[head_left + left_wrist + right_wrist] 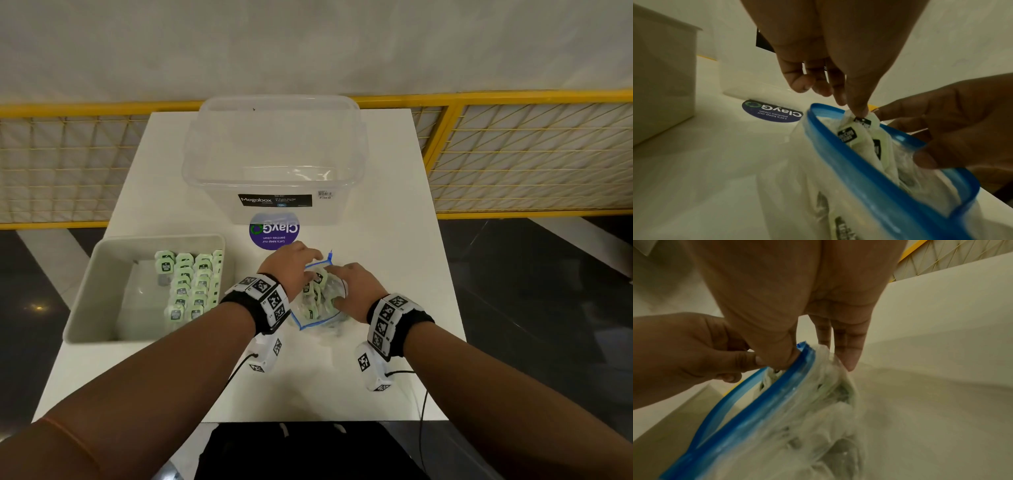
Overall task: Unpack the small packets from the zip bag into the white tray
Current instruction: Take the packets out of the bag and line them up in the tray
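Left hand [838, 65] pinched a packet [861, 123] at the zip bag's [317, 301] open mouth, mid-worktop [394, 205]. Right hand [352, 291] gripped the bag's rim. White tray [102, 274] sat at the left edge, packets lined inside.

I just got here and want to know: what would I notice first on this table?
Probably the two hands at the middle of the table: the left hand pinches a small packet at the mouth of the blue-rimmed zip bag, which the right hand holds open. To the left, the white tray holds rows of green packets, and a big clear box stands behind.
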### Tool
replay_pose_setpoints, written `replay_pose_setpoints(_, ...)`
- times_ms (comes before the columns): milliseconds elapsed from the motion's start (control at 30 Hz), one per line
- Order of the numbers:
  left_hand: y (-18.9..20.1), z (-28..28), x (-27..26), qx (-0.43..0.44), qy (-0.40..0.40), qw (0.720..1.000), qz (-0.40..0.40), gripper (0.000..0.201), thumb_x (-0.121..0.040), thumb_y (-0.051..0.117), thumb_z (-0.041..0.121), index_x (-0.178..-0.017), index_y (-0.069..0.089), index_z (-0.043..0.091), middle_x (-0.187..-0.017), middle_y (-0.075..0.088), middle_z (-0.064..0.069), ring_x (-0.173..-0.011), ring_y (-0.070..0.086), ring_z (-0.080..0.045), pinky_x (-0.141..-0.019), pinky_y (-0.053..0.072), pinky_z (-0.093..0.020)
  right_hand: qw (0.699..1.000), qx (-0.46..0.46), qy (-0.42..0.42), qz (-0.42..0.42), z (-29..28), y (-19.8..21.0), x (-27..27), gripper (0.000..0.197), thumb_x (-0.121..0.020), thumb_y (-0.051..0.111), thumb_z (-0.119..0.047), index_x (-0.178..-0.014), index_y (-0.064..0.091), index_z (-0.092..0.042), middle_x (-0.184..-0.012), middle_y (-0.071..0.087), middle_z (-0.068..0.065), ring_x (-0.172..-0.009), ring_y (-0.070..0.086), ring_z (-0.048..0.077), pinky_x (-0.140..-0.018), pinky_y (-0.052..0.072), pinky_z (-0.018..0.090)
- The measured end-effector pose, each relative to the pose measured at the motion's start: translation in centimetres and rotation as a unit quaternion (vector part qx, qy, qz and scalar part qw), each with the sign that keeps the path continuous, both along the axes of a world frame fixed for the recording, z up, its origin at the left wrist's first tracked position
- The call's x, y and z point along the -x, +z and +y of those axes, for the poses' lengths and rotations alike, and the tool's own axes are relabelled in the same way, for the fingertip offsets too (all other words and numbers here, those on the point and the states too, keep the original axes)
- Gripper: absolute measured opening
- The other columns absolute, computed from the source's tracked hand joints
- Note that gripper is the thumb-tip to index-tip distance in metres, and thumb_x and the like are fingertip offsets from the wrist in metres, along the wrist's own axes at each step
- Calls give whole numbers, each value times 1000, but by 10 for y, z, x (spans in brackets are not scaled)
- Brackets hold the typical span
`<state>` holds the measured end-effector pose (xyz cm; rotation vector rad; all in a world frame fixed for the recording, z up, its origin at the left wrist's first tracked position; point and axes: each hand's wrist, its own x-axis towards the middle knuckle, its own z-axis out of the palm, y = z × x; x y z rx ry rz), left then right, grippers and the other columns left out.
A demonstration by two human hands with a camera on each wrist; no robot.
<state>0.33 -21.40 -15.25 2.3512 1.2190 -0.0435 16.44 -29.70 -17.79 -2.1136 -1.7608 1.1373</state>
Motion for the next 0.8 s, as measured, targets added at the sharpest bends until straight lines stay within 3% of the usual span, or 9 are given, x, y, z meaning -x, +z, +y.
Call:
replay_pose_setpoints(67, 3, 0, -1, 9, -29, 999, 20, 32, -90, 62, 25, -121, 63, 24, -119, 55, -1, -110, 52, -19, -95, 44, -33, 1000, -10, 2, -1, 0, 1, 0, 60, -80, 66, -14, -137, 51, -28, -132, 45, 9, -119, 50, 25, -96, 37, 25)
replay_pose_setpoints(200, 8, 0, -1, 0, -55, 997, 63, 20, -92, 59, 28, -108, 70, 21, -119, 55, -1, -109, 53, -21, -94, 44, -34, 1000, -12, -7, -1, -1, 2, 1, 50, -80, 68, -16, -128, 58, -25, -129, 49, 8, -116, 52, 25, -91, 37, 23)
replay_pose_setpoints(400, 24, 0, 1, -12, -40, 997, -59, 18, -91, 61, 33, -103, 71, 25, -98, 65, 3, -93, 58, -15, -84, 46, -32, 992, -116, -39, 37, 0, 14, 3, 42, -79, 73, -30, -120, 65, -25, -131, 51, 4, -119, 49, 21, -100, 39, 30)
replay_pose_setpoints(467, 30, -2, 1, -20, -48, 993, -103, 17, -89, 64, 34, -101, 71, 25, -94, 67, 6, -83, 57, -6, -79, 45, -24, 982, -166, -55, 66, 3, 18, 4, 25, -82, 70, -27, -106, 71, -18, -118, 60, 3, -105, 57, 20, -94, 47, 34)
replay_pose_setpoints(567, 33, -2, 0, -17, -24, 992, -125, 17, -86, 69, 32, -100, 71, 24, -90, 68, 10, -71, 53, 2, -71, 40, -15, 980, -159, -86, 80, 3, 23, 6, 17, -86, 66, -26, -84, 68, -9, -81, 67, 4, -76, 61, 22, -70, 50, 32)
replay_pose_setpoints(667, 28, -1, 1, 6, -16, 999, -35, 22, -87, 66, 30, -108, 69, 24, -99, 70, 8, -89, 61, -11, -83, 46, -25, 986, -118, -97, 69, -2, 23, 4, 12, -81, 68, -21, -75, 61, -13, -64, 56, -3, -62, 51, 17, -56, 39, 22)
replay_pose_setpoints(800, 17, -4, -2, 47, -121, 984, 125, 26, -88, 63, 32, -114, 68, 29, -110, 64, 0, -101, 60, -23, -88, 48, -34, 983, -99, -125, 88, -4, 18, 1, 9, -76, 66, -14, -76, 58, -12, -64, 55, -1, -59, 48, 18, -57, 42, 27)
